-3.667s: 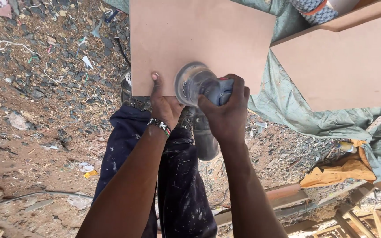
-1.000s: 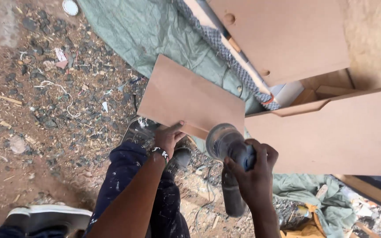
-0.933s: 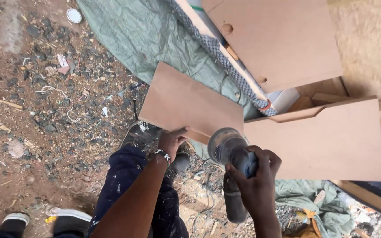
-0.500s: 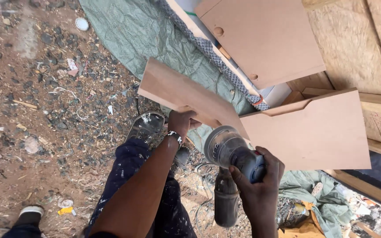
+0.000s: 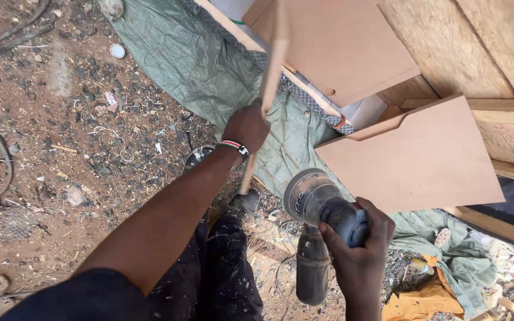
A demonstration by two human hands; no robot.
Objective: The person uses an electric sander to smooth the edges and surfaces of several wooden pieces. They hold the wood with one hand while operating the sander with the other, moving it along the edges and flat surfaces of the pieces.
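Right now your left hand (image 5: 246, 126) grips a thin board (image 5: 267, 89), fingers (image 5: 256, 110) wrapped around it partway up. You see the board edge-on, standing nearly upright, its lower end near your shoe (image 5: 244, 203), its top running past the frame edge above your fingers. A beaded band (image 5: 233, 145) sits on that wrist.

Your right hand (image 5: 359, 248) clamps a sander (image 5: 318, 205), fingers curled round its grey body, round pad end pointing up and left of your fingers. Its dust bag (image 5: 312, 267) hangs down left of your wrist. The sander is held in the air, apart from the board, lower and to the right of your left fingers.

A notched panel (image 5: 414, 157) lies just right of the sander, above your right fingers. Another panel (image 5: 340, 44) lies beyond it, right of your left fingers. A green tarp (image 5: 185, 59) spreads under the board and panels. Dirt ground (image 5: 60, 148) with scraps is left of your left arm. An orange cloth (image 5: 414, 297) lies right of your right wrist.
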